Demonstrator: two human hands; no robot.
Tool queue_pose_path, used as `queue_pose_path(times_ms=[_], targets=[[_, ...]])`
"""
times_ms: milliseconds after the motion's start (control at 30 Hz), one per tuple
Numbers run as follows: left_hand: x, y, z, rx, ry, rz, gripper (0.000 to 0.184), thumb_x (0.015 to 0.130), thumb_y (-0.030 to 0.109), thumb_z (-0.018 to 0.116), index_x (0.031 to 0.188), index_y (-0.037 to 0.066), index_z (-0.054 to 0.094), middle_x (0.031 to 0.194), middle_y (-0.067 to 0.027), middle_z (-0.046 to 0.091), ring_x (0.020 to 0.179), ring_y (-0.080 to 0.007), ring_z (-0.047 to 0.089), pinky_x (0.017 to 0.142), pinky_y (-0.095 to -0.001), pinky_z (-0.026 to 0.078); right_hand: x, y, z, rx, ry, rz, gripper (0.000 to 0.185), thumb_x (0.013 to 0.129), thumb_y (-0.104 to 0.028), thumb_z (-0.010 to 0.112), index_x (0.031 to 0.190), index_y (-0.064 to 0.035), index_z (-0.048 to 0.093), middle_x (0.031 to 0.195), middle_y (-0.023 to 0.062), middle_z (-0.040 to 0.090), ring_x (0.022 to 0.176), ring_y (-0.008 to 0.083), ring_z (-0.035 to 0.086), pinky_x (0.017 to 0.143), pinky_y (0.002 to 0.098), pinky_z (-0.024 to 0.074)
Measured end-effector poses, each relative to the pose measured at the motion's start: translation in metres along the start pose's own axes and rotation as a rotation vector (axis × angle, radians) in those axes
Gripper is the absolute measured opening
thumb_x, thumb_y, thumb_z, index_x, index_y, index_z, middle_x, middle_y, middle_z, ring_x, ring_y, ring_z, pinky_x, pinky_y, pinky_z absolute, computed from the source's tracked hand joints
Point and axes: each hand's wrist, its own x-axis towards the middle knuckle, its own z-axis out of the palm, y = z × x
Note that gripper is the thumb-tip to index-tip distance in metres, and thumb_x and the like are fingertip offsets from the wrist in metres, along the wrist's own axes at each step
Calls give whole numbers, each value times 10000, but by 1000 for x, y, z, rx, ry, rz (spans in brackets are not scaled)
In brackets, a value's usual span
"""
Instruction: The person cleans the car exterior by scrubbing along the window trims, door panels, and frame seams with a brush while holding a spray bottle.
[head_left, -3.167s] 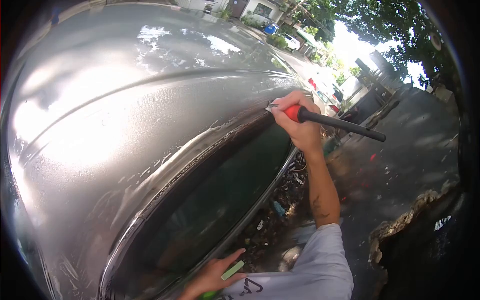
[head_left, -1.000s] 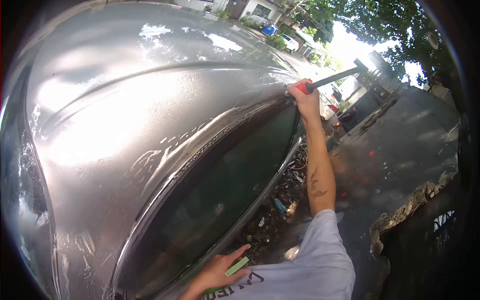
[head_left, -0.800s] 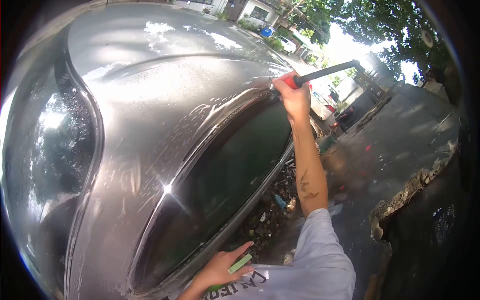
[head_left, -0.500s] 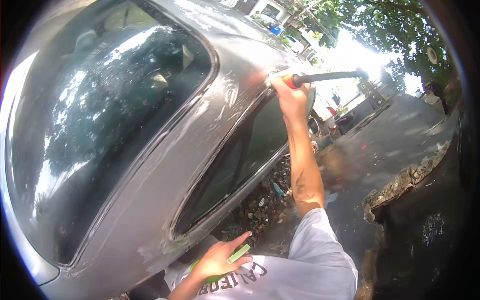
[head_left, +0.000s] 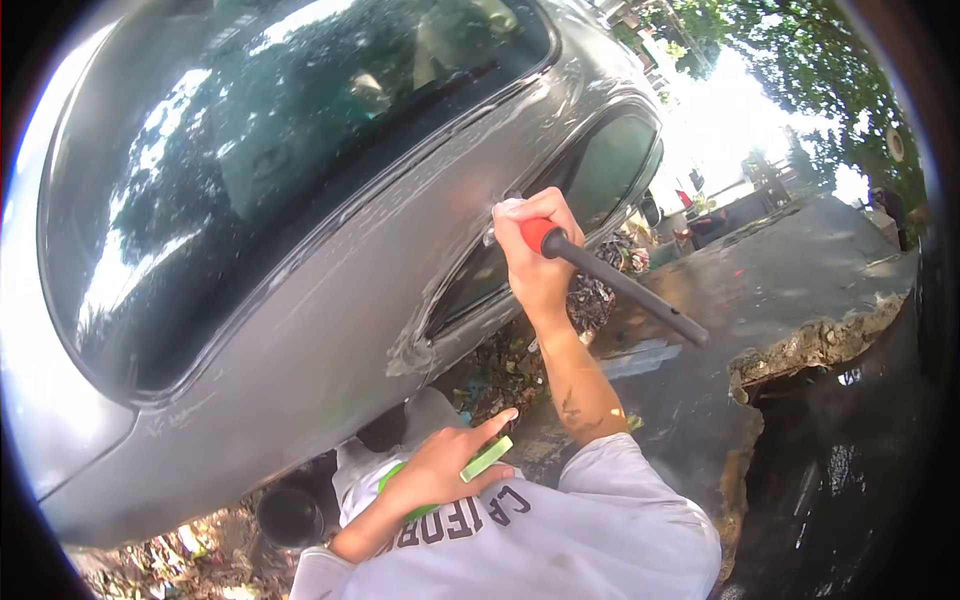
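My right hand (head_left: 535,245) is closed around a red and black tool with a long black tube (head_left: 630,292) sticking out toward the lower right. The tool's working end, mostly hidden by my fingers, is at the grey car's (head_left: 330,380) rear pillar, just above the side window (head_left: 605,170). My left hand (head_left: 445,462) is held low in front of my shirt, index finger stretched out. Between its thumb and fingers is a pale green flat piece (head_left: 486,459); brighter green shows behind the hand, and I cannot tell whether it is the same thing.
The car's rear window (head_left: 270,180) fills the upper left. Leaves and litter (head_left: 520,375) lie beside the car, and a round black object (head_left: 290,515) is below it. A broken concrete edge (head_left: 815,345) runs along the right. Trees (head_left: 780,60) stand behind.
My right hand has moved down and left along the car's pillar, and the tool's tube now tilts downward. More of the side window shows. My left hand still holds the green piece.
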Motion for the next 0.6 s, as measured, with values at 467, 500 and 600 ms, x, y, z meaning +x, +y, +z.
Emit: queue_pose_path(times_ms=[467, 500, 600], targets=[[-94, 4, -23, -111, 491, -422, 629, 931, 162, 765, 1485, -2, 516, 999, -69, 761, 697, -132, 698, 672, -303, 575, -247, 44, 14, -229, -14, 187, 194, 786, 71, 807, 837, -36, 653, 883, 114, 681, 795, 288, 695, 730, 377, 560], [-92, 2, -22, -105, 489, -430, 629, 931, 162, 765, 1485, -2, 516, 999, -69, 761, 697, -132, 698, 672, -303, 575, -259, 53, -1, -242, 6, 214, 188, 792, 74, 804, 853, -18, 651, 904, 137, 684, 819, 300, 694, 756, 379, 557], [-75, -24, -11, -142, 565, -419, 443, 958, 202, 744, 1315, -22, 609, 1017, -87, 758, 726, -145, 704, 657, -318, 571, -283, 57, -37, -225, -2, 310, 224, 761, 36, 847, 855, -19, 652, 981, 139, 682, 899, 285, 680, 823, 391, 553]])
